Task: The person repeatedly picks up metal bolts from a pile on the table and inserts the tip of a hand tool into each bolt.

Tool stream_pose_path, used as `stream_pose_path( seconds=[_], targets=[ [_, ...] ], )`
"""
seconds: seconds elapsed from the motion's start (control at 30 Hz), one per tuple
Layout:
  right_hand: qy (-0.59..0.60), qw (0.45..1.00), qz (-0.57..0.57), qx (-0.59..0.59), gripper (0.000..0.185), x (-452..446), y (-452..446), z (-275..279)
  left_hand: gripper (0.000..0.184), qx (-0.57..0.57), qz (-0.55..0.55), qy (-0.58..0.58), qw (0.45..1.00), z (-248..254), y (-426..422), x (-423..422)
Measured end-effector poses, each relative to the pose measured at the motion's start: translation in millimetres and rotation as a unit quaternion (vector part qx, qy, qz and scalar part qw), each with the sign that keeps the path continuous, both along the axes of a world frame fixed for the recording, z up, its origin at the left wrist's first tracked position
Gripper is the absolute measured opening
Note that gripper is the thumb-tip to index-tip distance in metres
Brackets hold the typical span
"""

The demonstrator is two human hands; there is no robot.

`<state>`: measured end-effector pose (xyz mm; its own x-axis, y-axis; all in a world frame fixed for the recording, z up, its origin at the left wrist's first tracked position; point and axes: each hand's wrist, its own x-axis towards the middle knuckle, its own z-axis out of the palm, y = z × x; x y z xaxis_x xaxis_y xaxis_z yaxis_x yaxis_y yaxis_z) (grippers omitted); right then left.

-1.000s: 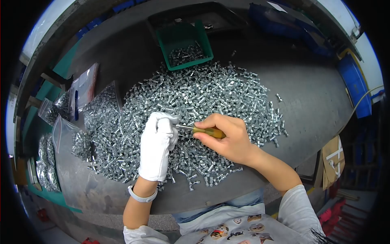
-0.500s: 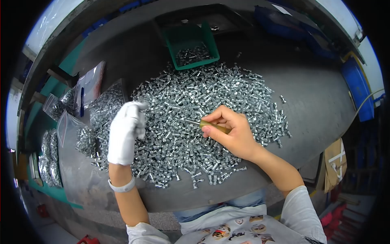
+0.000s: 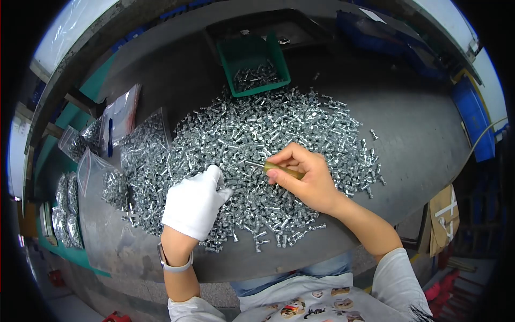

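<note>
A wide heap of small silvery metal parts [image 3: 257,129] covers the middle of the dark table. My left hand [image 3: 196,201], in a white glove, rests at the heap's lower left with its fingers curled down on the parts; what they hold, if anything, is hidden. Just right of the heap's centre, my bare right hand [image 3: 306,177] is closed around a screwdriver [image 3: 284,170] with a yellowish handle. Its metal shaft points left over the parts, clear of my left hand.
A green bin [image 3: 257,90] with some parts stands at the heap's far edge, before a black tray [image 3: 306,35]. Plastic bags of parts [image 3: 142,139] lie on the left, beside a blue pen [image 3: 110,137]. A blue bin [image 3: 475,118] is at the far right.
My left hand first moved left, away from the screwdriver tip, then came down and right onto the heap. The right hand shifted slightly right, keeping the screwdriver.
</note>
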<state>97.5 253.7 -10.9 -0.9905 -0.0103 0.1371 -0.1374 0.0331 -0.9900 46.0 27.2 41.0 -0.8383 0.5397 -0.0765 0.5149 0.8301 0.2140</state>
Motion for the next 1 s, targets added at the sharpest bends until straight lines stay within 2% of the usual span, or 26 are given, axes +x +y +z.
stream_pose_path(
  seconds=[0.13, 0.23, 0.27, 0.37, 0.53, 0.63, 0.73, 0.83, 1.0],
  targets=[
    [0.013, 1.0, -0.001, 0.02, 0.02, 0, 0, -1, 0.021, 0.034, 0.039, -0.079, 0.996, 3, -6, -10],
    [0.039, 0.999, 0.0, 0.038, 0.021, 2, -3, -4, 0.018, 0.251, 0.082, -0.178, 0.948, -12, -8, -21],
    [0.042, 0.998, 0.006, 0.044, 0.021, 3, -3, -2, 0.015, 0.361, 0.095, -0.218, 0.902, -20, -2, -21],
    [0.08, 0.993, 0.01, 0.086, 0.021, 6, -4, 1, 0.016, 0.534, 0.137, -0.373, 0.746, -22, 9, -15],
    [0.107, 0.988, 0.002, 0.113, 0.022, 8, -4, 4, 0.037, 0.558, 0.128, -0.409, 0.711, -27, 20, -7],
    [0.142, 0.978, -0.009, 0.156, 0.022, 9, -5, 7, 0.036, 0.575, 0.169, -0.418, 0.683, -29, 21, -8],
    [0.155, 0.973, -0.024, 0.171, 0.021, 10, -7, 7, 0.036, 0.562, 0.134, -0.4, 0.711, -28, 25, -4],
    [0.169, 0.968, -0.046, 0.182, 0.021, 9, -8, 5, 0.03, 0.542, 0.168, -0.371, 0.735, -29, 28, -3],
    [0.208, 0.947, -0.071, 0.234, 0.022, 7, -8, 4, 0.036, 0.563, 0.154, -0.254, 0.771, -48, 37, 2]
  ],
)
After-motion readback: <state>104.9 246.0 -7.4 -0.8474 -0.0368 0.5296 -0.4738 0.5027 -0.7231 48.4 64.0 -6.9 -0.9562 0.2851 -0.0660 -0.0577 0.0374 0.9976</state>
